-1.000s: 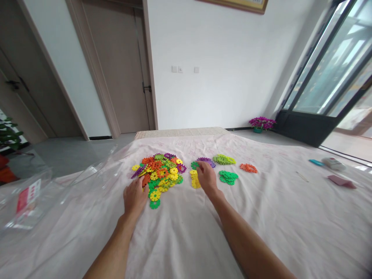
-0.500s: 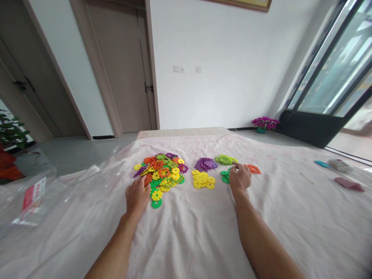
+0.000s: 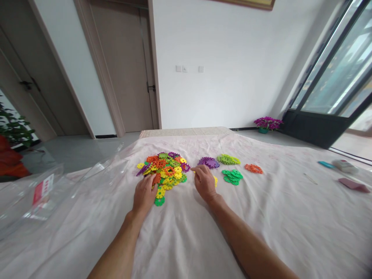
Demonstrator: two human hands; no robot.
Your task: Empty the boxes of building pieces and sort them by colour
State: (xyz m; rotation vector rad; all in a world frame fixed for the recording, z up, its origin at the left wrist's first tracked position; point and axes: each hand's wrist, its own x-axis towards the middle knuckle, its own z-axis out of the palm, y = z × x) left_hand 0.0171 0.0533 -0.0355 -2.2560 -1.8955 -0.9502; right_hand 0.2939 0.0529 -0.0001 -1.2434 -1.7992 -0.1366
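Observation:
A mixed heap of plastic snowflake discs (image 3: 168,170) in orange, yellow, green and purple lies left of centre on the cloth. At its near left edge rests my left hand (image 3: 144,193), open, fingertips touching the discs and partly hidden among them. My right hand (image 3: 205,182) reaches leftward over the yellow discs (image 3: 215,180), covering most of them. Its index finger is stretched toward the heap, and I see nothing held. Sorted by colour beyond it are purple discs (image 3: 209,162), lime discs (image 3: 228,159), green discs (image 3: 232,176) and orange discs (image 3: 254,168).
A pale cloth (image 3: 177,240) with wrinkles covers the surface. Clear plastic packaging (image 3: 72,190) with a red label spreads at the left. On the right lie a blue item (image 3: 326,164), a whitish object (image 3: 345,166) and a pink piece (image 3: 353,185).
My right hand has moved left from the green discs to the yellow discs, uncovering the green ones. My left hand stays at the heap's edge. The view has shifted slightly.

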